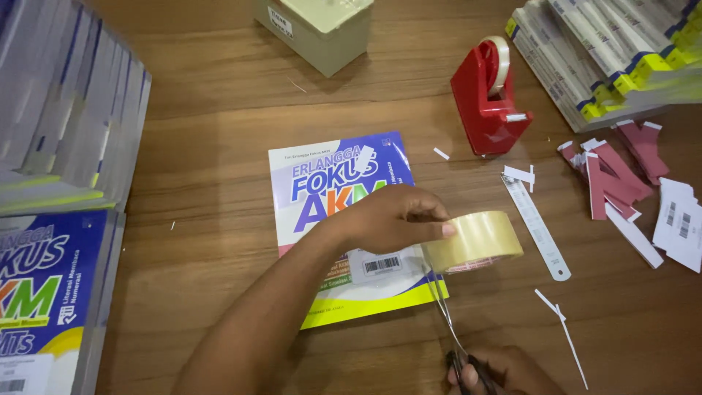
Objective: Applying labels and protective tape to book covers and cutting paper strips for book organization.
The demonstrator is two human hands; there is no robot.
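I held the left hand point(398, 219) clamped on the tape roll point(475, 241), the right hand point(504, 369) gripping scissors point(446, 322) whose blades ran up toward it from the worktop's point(219, 110) near edge.

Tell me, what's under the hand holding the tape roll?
Under the left hand lies a workbook with a barcode sticker. The hand and tape roll cover part of its cover.

Warm, kinda dim indoor light; soft shadows on the worktop point(219, 110), book stacks point(66, 110) blurry near the edges.
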